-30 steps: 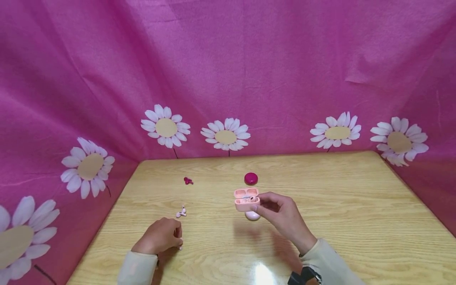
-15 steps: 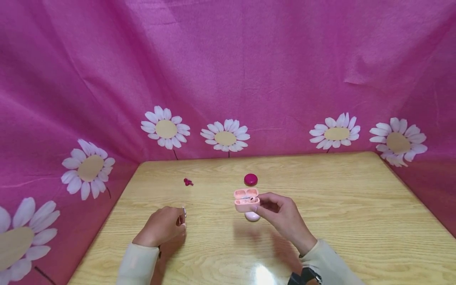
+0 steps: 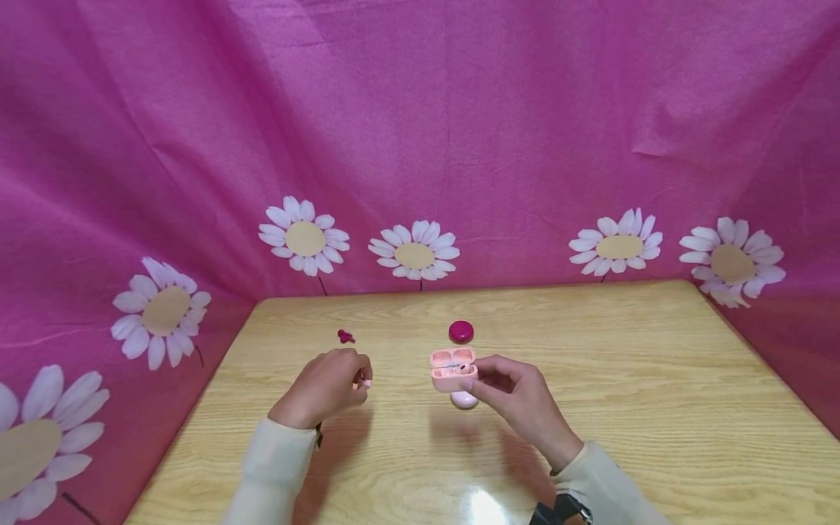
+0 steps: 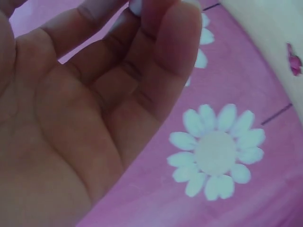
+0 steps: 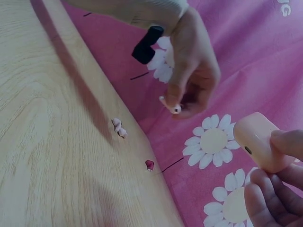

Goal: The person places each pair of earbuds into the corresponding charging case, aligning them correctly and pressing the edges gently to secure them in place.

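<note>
My left hand [image 3: 357,379] hovers above the wooden table [image 3: 623,350] and pinches a pale pink earbud [image 5: 175,109] between thumb and fingertips. To its right, my right hand [image 3: 477,376] grips an open pink earbud case [image 3: 453,368] with one earbud seated inside. The case [image 5: 258,139] is also seen from behind in the right wrist view. A second pale pink earbud [image 5: 118,127] lies on the table below the left hand, hidden from the head view. The left wrist view shows mostly palm and curled fingers [image 4: 161,52].
A magenta earbud [image 3: 345,336] lies on the table left of centre, and a closed round magenta case [image 3: 461,332] sits behind the pink case. A pale pink rounded object [image 3: 464,399] lies under my right hand. Pink daisy-print cloth [image 3: 420,146] surrounds the table.
My left hand went forward to the pale pink earbuds, picked one up and carried it up and to the right, toward the case. The right hand and case stayed still.
</note>
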Available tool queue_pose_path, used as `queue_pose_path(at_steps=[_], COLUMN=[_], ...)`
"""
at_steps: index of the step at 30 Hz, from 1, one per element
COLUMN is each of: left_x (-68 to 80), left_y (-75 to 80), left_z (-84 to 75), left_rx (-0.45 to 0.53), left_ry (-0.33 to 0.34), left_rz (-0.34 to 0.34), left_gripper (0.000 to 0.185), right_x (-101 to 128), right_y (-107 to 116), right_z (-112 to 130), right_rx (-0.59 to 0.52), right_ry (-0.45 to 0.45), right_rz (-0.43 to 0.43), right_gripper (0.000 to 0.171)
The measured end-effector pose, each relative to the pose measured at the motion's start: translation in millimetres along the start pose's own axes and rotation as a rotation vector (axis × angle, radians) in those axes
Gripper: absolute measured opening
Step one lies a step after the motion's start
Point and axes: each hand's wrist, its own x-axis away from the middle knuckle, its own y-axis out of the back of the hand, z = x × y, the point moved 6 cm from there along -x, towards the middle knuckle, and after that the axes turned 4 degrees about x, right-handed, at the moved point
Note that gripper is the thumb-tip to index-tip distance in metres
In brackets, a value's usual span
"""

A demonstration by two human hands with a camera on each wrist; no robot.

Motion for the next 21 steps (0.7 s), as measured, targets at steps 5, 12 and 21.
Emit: queue_pose_path(at_steps=[5, 12, 21], left_x=[-8.9, -23.5, -34.3], left_y=[8.2, 14.3, 12.4], left_z=[-11.1, -28.1, -43.4], left_rx=[-0.001, 0.04, 0.108], left_ry=[-0.038, -0.056, -0.069], left_rz=[-0.04, -0.09, -0.114], left_gripper=[0.013, 0.016, 0.018], right_x=[0, -1, -1], right_y=[0, 2, 1], right_z=[1, 0, -2], right_rx=[-0.006, -0.003, -0.015], right_ry=[0.001, 0.006, 0.014], right_rz=[0.001, -0.005, -0.004], right_gripper=[0.027, 0.027, 0.027])
